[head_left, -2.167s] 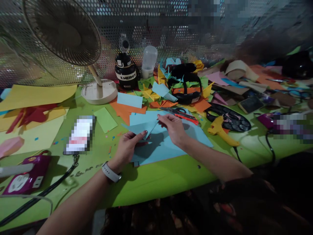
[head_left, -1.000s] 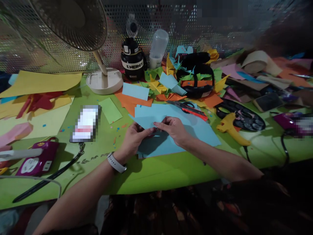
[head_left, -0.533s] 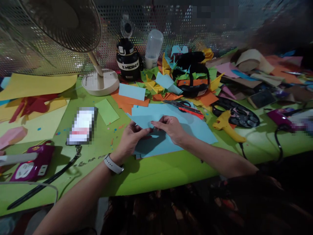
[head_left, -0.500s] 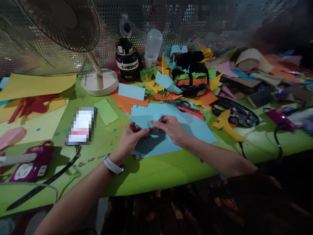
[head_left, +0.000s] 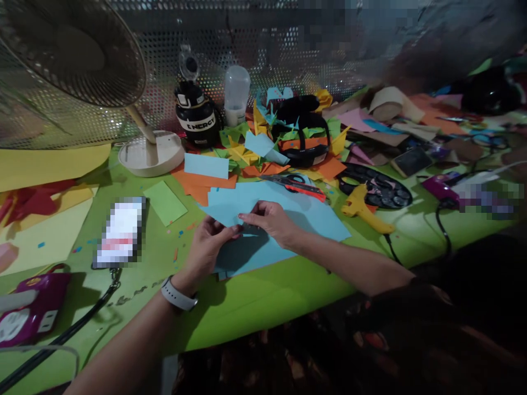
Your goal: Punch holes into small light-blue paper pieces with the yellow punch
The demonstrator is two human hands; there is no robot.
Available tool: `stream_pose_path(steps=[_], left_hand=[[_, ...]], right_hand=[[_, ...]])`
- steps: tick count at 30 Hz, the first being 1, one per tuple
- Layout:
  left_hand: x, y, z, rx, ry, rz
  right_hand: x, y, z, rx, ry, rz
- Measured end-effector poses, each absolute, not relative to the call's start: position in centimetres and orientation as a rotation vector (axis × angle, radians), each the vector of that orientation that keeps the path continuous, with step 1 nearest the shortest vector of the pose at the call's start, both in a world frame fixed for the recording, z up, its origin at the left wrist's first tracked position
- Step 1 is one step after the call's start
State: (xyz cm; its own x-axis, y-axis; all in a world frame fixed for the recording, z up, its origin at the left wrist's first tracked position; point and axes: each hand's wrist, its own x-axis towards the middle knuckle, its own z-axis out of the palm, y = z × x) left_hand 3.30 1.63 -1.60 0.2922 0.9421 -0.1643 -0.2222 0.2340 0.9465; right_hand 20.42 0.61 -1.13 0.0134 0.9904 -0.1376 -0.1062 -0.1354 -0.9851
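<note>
Between both hands is a small light-blue piece of paper (head_left: 224,211), raised above larger blue sheets (head_left: 317,219) lying on the green table. My left hand (head_left: 209,241), with a white band on its wrist, pinches the piece's near left edge. The thumb and fingers of my right hand (head_left: 269,219) are closed on its right edge. Fingers partly hide how the paper is folded. Just beyond, a pair of scissors (head_left: 284,181) and a red-orange cutter (head_left: 310,190) rest on the blue sheets.
A yellow glue gun (head_left: 366,208) with a cord lies right, near a black tray (head_left: 391,186). A phone (head_left: 121,230) and a green paper (head_left: 166,203) are left. Behind stand a fan (head_left: 152,153), a black bottle (head_left: 198,123), a clear bottle (head_left: 236,93) and a heap of folded paper.
The whole view has shifted, so things sit further left and slightly lower. Both hands keep their pinch on the blue paper, which is tilted a little differently.
</note>
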Motion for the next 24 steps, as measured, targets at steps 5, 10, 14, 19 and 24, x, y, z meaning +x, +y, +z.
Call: stream_pose_path(steps=[5, 10, 14, 19, 24], left_hand=[[3.0, 1.8, -1.6, 1.001, 0.936, 0.963], [3.0, 1.8, -1.4, 0.969, 0.957, 0.989], [3.2, 1.7, -1.3, 0.985, 0.95, 1.01], [3.2, 1.6, -1.4, 1.023, 0.929, 1.008], [3.0, 1.9, -1.5, 1.028, 0.95, 1.025]], right_hand=[[22.4, 2.3, -0.8, -1.226, -1.006, 1.229], [24.4, 3.8, -0.2, -1.2, -0.853, 1.156], [23.1, 2.5, 0.0, -1.218, -1.05, 1.4], [20.9, 1.0, -0.4, -1.241, -1.106, 1.408], [22.7, 2.5, -0.5, -1.228, -1.045, 1.297]])
